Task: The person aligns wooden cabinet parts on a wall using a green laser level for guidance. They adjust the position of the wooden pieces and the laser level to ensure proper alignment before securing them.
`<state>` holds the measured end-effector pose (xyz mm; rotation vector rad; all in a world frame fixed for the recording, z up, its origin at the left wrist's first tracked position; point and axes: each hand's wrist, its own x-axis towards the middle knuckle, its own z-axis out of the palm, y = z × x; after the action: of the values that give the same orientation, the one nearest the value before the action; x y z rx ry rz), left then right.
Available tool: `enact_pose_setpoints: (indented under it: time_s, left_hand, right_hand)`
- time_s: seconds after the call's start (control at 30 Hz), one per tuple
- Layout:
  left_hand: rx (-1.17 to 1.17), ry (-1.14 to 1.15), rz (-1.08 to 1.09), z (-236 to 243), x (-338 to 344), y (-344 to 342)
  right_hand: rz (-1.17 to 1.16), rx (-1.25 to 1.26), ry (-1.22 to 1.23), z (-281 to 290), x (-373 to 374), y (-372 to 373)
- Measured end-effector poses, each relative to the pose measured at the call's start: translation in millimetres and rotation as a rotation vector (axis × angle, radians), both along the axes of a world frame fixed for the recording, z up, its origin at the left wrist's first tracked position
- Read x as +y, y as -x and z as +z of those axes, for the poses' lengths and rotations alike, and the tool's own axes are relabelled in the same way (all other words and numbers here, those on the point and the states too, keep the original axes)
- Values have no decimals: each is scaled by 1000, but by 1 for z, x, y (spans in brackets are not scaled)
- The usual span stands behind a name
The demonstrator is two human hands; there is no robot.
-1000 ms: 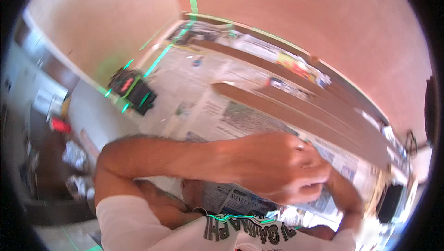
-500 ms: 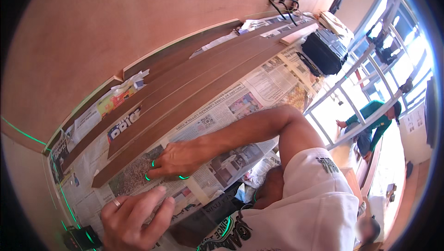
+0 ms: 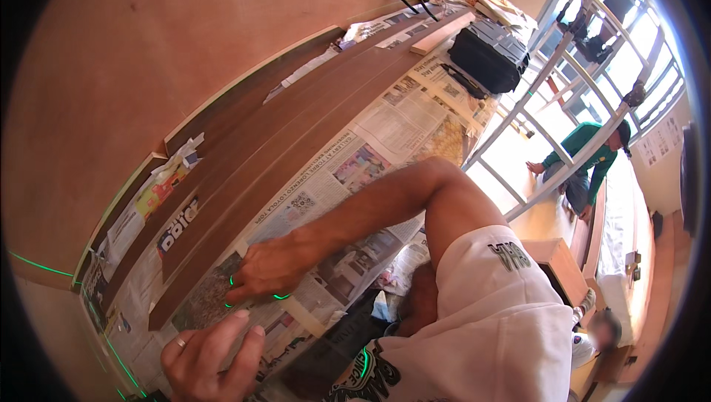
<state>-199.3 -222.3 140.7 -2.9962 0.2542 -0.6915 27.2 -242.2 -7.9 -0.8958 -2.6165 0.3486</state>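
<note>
"Beside the long, flat, brown wooden board [image 3: 296,146], what step?"
"Head view: seemingly close handwork over printed newspaper sheets [image 3: 392,128] there. Curled right hand [image 3: 270,269]: can't tell its grasp. Left hand [image 3: 204,365]: loosely parted, seemingly empty."
"Next?"
"Calls for steadiness."

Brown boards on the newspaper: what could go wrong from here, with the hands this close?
The newspaper might slip or tear: the right hand is low over it, though I cannot tell if it touches.
The brown boards could get nudged, as the right hand is close to the nearest board's end.
The green light falls on the right hand, so the hand may be blocking part of it.
</note>
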Motion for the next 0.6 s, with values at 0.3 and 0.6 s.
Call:
enact_pose_setpoints:
  time_s: [0.3,0.6]
  left_hand:
    - [48,162,66,-11,-10,-12]
    - [122,124,109,-25,-7,-38]
  right_hand:
    - [38,-50,-244,-31,27,19]
    - [82,-19,-388,-42,43,36]
